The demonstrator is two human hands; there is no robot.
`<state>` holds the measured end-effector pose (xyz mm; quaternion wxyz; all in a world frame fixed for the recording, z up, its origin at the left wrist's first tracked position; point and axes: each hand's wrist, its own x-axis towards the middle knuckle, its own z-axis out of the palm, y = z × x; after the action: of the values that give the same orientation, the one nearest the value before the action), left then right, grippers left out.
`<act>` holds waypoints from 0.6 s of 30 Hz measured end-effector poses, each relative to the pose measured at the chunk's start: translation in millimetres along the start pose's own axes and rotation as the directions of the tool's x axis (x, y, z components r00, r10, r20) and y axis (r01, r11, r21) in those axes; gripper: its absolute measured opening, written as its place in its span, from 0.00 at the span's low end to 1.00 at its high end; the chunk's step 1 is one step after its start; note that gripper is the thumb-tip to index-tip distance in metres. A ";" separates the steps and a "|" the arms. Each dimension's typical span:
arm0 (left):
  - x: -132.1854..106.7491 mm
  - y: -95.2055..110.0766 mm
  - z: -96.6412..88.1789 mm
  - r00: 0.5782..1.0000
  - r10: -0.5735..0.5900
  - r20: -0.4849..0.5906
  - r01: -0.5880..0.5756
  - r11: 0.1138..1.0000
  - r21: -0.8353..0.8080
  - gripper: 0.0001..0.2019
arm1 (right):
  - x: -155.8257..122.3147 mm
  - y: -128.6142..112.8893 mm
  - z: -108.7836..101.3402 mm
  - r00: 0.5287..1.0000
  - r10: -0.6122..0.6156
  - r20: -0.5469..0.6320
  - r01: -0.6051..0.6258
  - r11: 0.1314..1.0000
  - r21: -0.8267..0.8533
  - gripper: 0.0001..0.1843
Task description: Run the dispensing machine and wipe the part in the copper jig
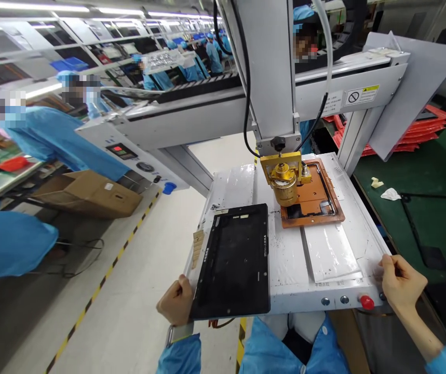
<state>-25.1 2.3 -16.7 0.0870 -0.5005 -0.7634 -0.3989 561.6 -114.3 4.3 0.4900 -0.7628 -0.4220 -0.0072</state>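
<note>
A black tablet-like panel [233,261] lies on the left side of a white machine bed [288,259]. My left hand [176,301] is closed on the panel's near left corner. My right hand [400,283] is curled at the bed's near right corner, beside a red button [366,302]; what it holds, if anything, is hidden. Further back, an orange fixture tray [316,200] with a dark frame in it sits under a brass dispensing head [284,182].
A white gantry [246,111] spans the bed. A green bench [421,208] with red trays [421,132] lies to the right. Left are a cardboard box [90,192], a yellow-black floor stripe [102,285] and people in blue coats.
</note>
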 end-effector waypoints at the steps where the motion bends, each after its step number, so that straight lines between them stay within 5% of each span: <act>1: -0.3 0.8 -0.1 1.000 0.000 -0.003 0.000 1.000 -0.003 0.29 | 0.4 -0.1 -0.4 1.000 0.001 -0.001 -0.001 1.000 -0.009 0.27; 18: -2.7 10.1 -3.4 1.000 0.017 0.004 -0.017 1.000 -0.011 0.31 | 0.5 12.9 -0.4 0.996 0.085 0.008 -0.085 0.996 -0.028 0.24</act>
<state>-16.2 -0.1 -10.6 0.0861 -0.5084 -0.7570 -0.4014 570.4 -116.4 -4.8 0.4774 -0.7867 -0.3912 0.0114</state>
